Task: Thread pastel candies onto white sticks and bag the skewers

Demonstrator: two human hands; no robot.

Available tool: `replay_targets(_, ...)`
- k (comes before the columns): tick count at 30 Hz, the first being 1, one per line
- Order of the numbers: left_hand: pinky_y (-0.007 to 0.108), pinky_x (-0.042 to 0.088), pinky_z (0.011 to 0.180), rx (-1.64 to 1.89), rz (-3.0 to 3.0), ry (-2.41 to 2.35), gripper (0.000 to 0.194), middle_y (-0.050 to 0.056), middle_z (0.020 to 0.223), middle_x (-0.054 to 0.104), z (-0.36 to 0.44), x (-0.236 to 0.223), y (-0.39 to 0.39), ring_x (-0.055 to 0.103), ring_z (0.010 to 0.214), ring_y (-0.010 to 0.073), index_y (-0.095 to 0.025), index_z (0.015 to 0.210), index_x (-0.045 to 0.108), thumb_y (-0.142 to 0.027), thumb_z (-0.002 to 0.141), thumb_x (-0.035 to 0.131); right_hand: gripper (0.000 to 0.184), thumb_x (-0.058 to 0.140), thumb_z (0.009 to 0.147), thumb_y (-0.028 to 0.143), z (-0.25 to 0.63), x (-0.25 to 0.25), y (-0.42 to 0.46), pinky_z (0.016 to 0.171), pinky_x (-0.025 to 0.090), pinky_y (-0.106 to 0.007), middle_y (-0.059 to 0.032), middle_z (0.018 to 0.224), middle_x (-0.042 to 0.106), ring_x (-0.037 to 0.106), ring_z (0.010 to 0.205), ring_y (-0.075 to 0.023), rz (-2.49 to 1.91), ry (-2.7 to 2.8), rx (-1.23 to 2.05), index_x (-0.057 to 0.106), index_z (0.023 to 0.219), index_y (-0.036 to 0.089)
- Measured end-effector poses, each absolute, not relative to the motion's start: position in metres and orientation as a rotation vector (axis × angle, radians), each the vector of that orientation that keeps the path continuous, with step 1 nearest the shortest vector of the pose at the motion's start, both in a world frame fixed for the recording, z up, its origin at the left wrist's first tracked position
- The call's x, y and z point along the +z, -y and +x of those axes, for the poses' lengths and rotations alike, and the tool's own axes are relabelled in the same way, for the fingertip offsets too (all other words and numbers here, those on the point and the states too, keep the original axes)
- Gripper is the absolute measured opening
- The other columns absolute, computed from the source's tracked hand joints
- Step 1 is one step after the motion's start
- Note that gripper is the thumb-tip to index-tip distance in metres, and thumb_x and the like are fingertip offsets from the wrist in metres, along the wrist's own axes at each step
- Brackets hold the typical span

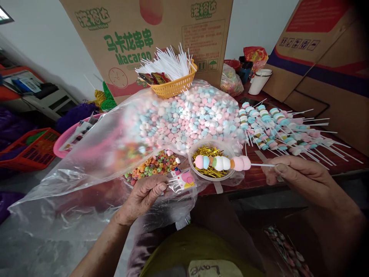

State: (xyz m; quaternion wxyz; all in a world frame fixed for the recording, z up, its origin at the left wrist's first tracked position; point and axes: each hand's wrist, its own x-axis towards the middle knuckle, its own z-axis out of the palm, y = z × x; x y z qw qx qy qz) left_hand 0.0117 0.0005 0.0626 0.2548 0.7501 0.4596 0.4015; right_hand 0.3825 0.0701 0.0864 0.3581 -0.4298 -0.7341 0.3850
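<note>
My right hand [305,175] pinches the white stick of a marshmallow skewer [221,163], which lies level and points left. Pink, blue and white marshmallows are threaded on it with small coloured rings between them. Behind the skewer is a clear bowl [191,161] of gold twist ties [211,152]. Between thumb and fingers, my left hand [150,192] holds a small clear printed bag [183,181] by its edge. The bag is left of the skewer's tip and apart from it. Coloured cereal rings [152,167] lie just beyond my left hand.
A large clear plastic bag [178,119] spreads pink, blue and white marshmallows over the table. A yellow basket [174,88] of white sticks [173,65] stands behind, before a cardboard box [167,34]. Finished skewers [276,127] are piled at right, near a white cup [260,81].
</note>
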Motion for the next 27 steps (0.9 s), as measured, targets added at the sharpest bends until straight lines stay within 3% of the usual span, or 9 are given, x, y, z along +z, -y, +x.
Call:
replay_targets(5,0.023,0.052,0.068,1.151,2.079,-1.287,0.022,0.006,0.082,0.072,0.009,0.063,0.000,0.066,0.073,0.0152,-0.018,0.098,0.069,-0.027,0.089,0.050,0.034,0.047,0.089,0.042,0.381,0.086,-0.072,0.061,0.042,-0.027,-0.0031,0.067,0.058,0.054,0.064,-0.0154,-1.077,2.006,1.035,0.061,0.067,0.020)
replay_targets(13,0.027,0.053,0.075,1.066,2.160,-1.198,0.020,0.008,0.094,0.073,0.010,0.065,-0.005,0.068,0.082,0.0166,-0.019,0.098,0.067,-0.017,0.087,0.050,0.033,0.041,0.093,0.038,0.373,0.086,-0.079,0.061,0.039,-0.025,-0.0018,0.069,0.056,0.052,0.065,-0.0126,-0.978,2.361,1.172,0.057,0.073,0.018)
replay_targets(16,0.024,0.052,0.072,1.022,2.108,-1.206,0.018,0.005,0.087,0.073,0.014,0.062,-0.007,0.067,0.075,0.0142,-0.019,0.096,0.067,-0.018,0.087,0.052,0.029,0.038,0.094,0.037,0.368,0.077,-0.082,0.061,0.039,-0.024,-0.0008,0.069,0.054,0.051,0.064,-0.0123,-0.930,2.433,1.164,0.056,0.082,0.017)
replay_targets(20,0.023,0.050,0.064,0.959,1.847,-1.374,0.023,0.003,0.073,0.068,0.010,0.052,-0.010,0.061,0.068,0.0136,-0.017,0.087,0.068,-0.032,0.089,0.051,0.030,0.039,0.092,0.041,0.360,0.062,-0.083,0.059,0.040,-0.023,0.0004,0.068,0.053,0.050,0.063,-0.0124,-1.022,2.227,1.080,0.055,0.080,0.020)
replay_targets(27,0.021,0.043,0.052,1.337,1.176,-1.475,0.030,-0.001,0.062,0.057,-0.005,0.014,-0.004,0.049,0.054,0.0095,-0.016,0.073,0.059,-0.046,0.080,0.059,0.029,0.037,0.093,0.039,0.309,0.018,-0.029,0.055,0.043,-0.025,0.0010,0.060,0.054,0.052,0.055,-0.0140,-1.261,1.874,0.833,0.049,0.071,0.024)
